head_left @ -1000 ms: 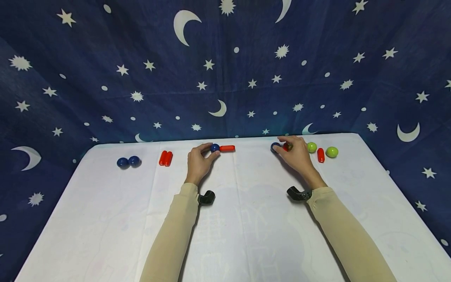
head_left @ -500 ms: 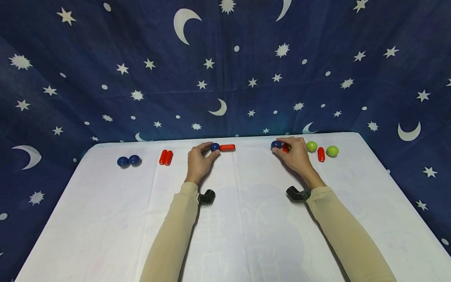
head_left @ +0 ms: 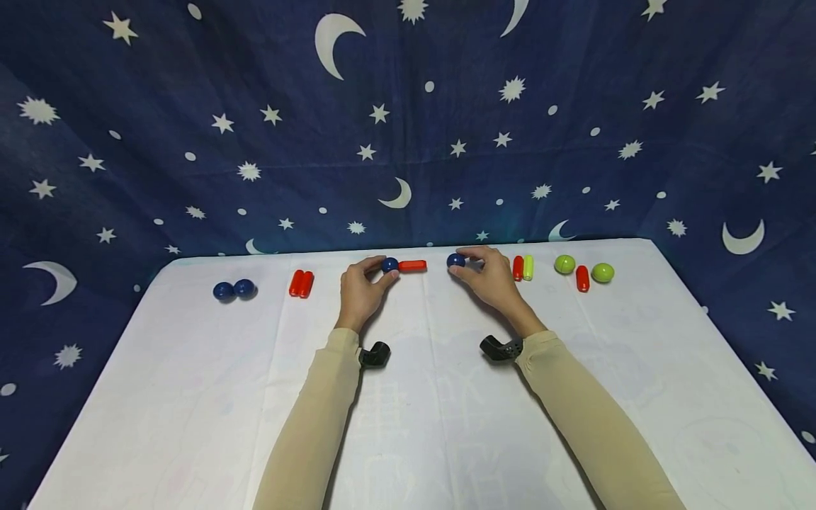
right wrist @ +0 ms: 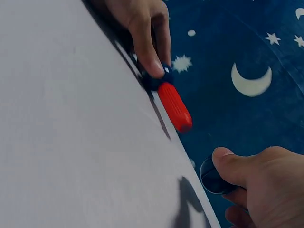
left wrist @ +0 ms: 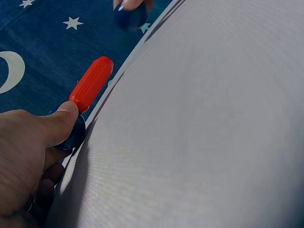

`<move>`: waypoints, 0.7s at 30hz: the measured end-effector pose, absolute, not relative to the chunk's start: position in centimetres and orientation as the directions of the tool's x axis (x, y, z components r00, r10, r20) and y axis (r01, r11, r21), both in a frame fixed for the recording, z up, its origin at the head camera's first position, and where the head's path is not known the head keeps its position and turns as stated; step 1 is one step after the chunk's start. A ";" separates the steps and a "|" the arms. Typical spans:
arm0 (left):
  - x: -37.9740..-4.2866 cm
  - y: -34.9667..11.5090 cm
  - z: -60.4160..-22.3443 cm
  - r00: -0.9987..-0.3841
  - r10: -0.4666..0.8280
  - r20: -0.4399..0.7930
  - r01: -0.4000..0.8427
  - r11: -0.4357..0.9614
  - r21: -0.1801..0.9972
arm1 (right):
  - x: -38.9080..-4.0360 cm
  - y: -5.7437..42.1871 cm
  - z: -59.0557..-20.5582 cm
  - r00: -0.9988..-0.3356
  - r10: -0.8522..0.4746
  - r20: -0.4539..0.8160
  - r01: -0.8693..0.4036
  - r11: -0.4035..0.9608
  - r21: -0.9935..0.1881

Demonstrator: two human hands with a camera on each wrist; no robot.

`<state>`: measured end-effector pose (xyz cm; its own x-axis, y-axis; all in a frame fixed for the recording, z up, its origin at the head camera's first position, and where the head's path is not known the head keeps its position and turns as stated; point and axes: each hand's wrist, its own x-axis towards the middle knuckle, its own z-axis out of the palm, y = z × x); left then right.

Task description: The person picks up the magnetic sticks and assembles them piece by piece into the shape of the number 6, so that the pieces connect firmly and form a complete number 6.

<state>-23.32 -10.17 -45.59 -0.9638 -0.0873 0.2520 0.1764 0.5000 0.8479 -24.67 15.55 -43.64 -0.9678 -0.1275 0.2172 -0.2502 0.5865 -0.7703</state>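
Note:
My left hand (head_left: 359, 292) pinches a blue ball (head_left: 390, 265) between thumb and fingers near the back of the table. A ridged red stick (head_left: 413, 266) sticks out from that ball to the right, end against it. My right hand (head_left: 496, 285) pinches a second blue ball (head_left: 455, 261), a short gap to the right of the red stick's free end. In the right wrist view this ball (right wrist: 213, 176) sits under the thumb, apart from the red stick (right wrist: 175, 107). The left wrist view has the thumb right at the joint of ball and red stick (left wrist: 92, 84).
At left lie two blue balls (head_left: 234, 290) and a pair of red sticks (head_left: 301, 283). Right of my right hand are a red stick (head_left: 518, 268) beside a yellow-green stick (head_left: 528, 268), then two green balls (head_left: 564, 264) with another red stick (head_left: 583, 278) between. A starry cloth (head_left: 408, 142) hangs behind.
My right hand has taken the blue ball left, away from the red and yellow-green sticks, toward the red stick at my left hand. The left hand has stayed in place.

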 end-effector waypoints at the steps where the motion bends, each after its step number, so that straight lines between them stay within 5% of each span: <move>1: -23.3 -10.1 -45.6 -0.964 -0.088 0.250 0.174 0.499 0.849 | -24.8 15.1 -43.8 -0.968 -0.130 0.217 -0.252 0.579 -0.776; 21: -23.4 -10.1 -45.6 -0.962 -0.089 0.260 0.174 0.533 0.828 | -25.2 11.8 -45.4 -0.961 -0.136 0.243 -0.277 0.538 -0.796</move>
<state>-23.41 -10.08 -45.58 -0.9616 -0.0891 0.2597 0.1743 0.5329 0.8280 -25.18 11.85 -45.43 -0.9605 -0.1356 0.2428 -0.2772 0.5385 -0.7958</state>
